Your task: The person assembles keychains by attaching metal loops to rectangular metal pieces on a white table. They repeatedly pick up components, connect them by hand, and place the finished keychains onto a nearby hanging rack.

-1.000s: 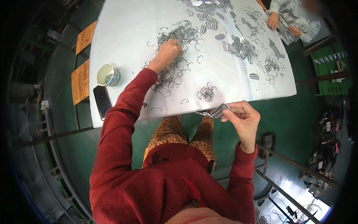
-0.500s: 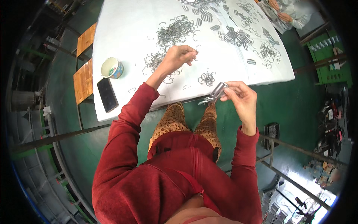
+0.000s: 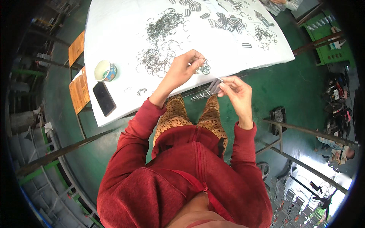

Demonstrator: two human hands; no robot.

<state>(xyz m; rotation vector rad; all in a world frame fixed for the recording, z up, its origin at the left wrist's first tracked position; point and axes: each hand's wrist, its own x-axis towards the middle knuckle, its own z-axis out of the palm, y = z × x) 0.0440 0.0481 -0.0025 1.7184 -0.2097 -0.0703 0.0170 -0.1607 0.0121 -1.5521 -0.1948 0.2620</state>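
My left hand [image 3: 185,69] is over the front part of the white table, thumb and fingertips pinched together. What the pinch holds, if anything, is too small to make out. Right behind its fingertips lies a small cluster of wire hooks [image 3: 205,68], partly hidden by them. Just past the table's front edge, my right hand [image 3: 236,92] grips a flat, slotted grey metal buckle [image 3: 215,86] between thumb and fingers, tilted toward my left hand. A larger heap of dark wire hooks [image 3: 154,59] spreads behind and left of my left hand.
On the table's left are a paper cup [image 3: 105,71] and a black phone [image 3: 103,98]. Slotted buckles [image 3: 228,23] and more hooks [image 3: 265,35] lie at the back right. Another person's hand [image 3: 279,2] shows at the far right corner. Wooden stools [image 3: 79,90] stand left.
My left hand has come nearer to the front edge and to my right hand, now beside the small hook cluster. The buckle in my right hand has turned slightly. The whole view has shifted.
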